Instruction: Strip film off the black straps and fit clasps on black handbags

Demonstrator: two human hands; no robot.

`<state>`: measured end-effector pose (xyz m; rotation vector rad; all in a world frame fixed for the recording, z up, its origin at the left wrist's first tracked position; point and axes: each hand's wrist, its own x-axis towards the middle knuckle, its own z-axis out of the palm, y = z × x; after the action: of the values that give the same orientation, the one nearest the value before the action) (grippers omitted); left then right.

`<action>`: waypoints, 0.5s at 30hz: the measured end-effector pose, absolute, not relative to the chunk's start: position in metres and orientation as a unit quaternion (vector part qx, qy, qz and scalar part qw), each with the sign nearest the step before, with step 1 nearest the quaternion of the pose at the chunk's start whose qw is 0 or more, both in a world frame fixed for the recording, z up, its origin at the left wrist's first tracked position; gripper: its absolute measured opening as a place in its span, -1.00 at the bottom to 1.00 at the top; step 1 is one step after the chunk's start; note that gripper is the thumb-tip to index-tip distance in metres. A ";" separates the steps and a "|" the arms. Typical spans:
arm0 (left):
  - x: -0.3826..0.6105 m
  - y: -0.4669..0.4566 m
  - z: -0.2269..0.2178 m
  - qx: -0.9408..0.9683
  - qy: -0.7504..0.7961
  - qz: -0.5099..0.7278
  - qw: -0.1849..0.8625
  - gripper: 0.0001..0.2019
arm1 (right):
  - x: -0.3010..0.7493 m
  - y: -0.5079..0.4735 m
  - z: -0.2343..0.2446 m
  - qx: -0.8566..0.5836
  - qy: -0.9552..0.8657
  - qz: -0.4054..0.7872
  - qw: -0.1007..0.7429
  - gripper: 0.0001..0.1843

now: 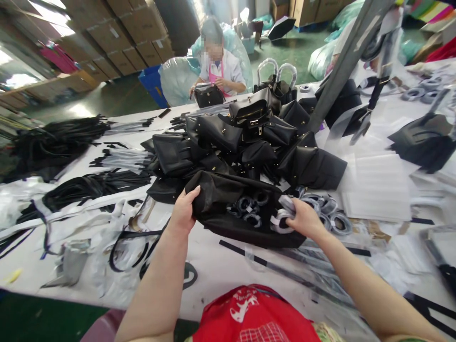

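Note:
A long black cloth bag lies open across the table in front of me. My left hand grips its left end, with the thumb over the rim. Inside the bag rest several dark rolled straps in clear plastic. At the bag's right end my right hand is closed on a pair of plastic-wrapped rolled straps; its fingers are partly hidden behind them. Just right of that hand, more wrapped rolls are piled on the table.
Behind the cloth bag is a heap of black handbags. Bundles of black straps lie left, white foam sheets right. A slanted grey post rises at the right. Across the table, another person handles a black bag.

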<state>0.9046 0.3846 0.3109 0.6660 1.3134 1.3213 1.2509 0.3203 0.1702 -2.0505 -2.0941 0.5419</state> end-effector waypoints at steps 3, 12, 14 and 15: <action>0.903 0.377 0.304 0.290 0.562 0.527 0.568 -0.57 | 1.297 0.321 0.174 -0.747 -0.644 0.128 0.109 -0.50; 0.883 0.384 0.298 0.507 0.618 0.334 0.499 -0.29 | 1.246 0.324 0.158 -0.589 -0.756 0.260 0.117 -0.22; 0.871 0.395 0.288 0.538 0.642 0.271 0.475 -0.21 | 1.215 0.309 0.150 -0.492 -0.796 0.348 0.060 0.02; 0.866 0.400 0.280 0.543 0.657 0.243 0.464 -0.19 | 1.202 0.303 0.144 -0.473 -0.804 0.360 0.028 0.15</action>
<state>0.8660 0.3996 0.2804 1.3330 1.6138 0.5972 1.2020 0.3029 0.1438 -1.4608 -2.4815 1.1108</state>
